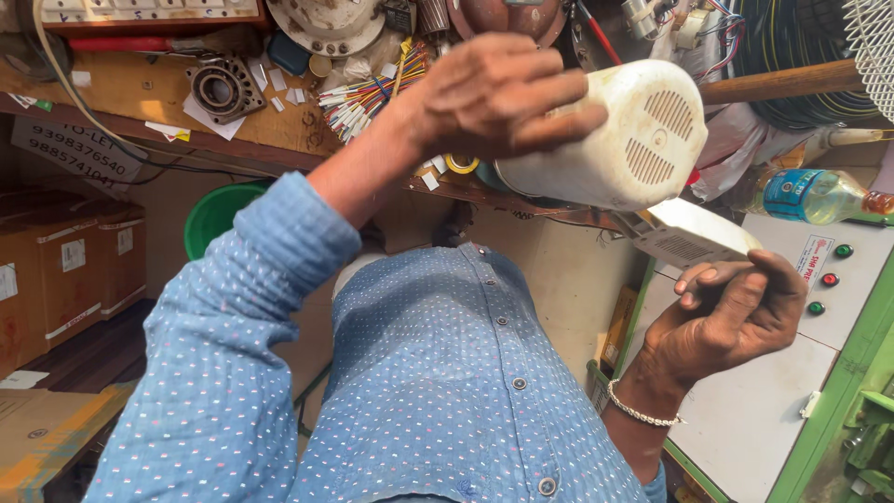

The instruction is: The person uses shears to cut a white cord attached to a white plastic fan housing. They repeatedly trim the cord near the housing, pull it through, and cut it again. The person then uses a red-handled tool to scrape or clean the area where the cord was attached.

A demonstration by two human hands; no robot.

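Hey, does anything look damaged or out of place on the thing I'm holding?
The white plastic housing in your left hand looks yellowed and grimy around its vent slots. A flat white cover, held by your right hand, is separated from it. No cracks are visible.

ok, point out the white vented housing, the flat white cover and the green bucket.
white vented housing (pixel 643 140), head view, on its slotted end face.
flat white cover (pixel 694 233), head view, on its flat top face.
green bucket (pixel 216 216), head view, on its inner wall.

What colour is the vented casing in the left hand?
Off-white casing, grimy, gripped by the left hand; head view.
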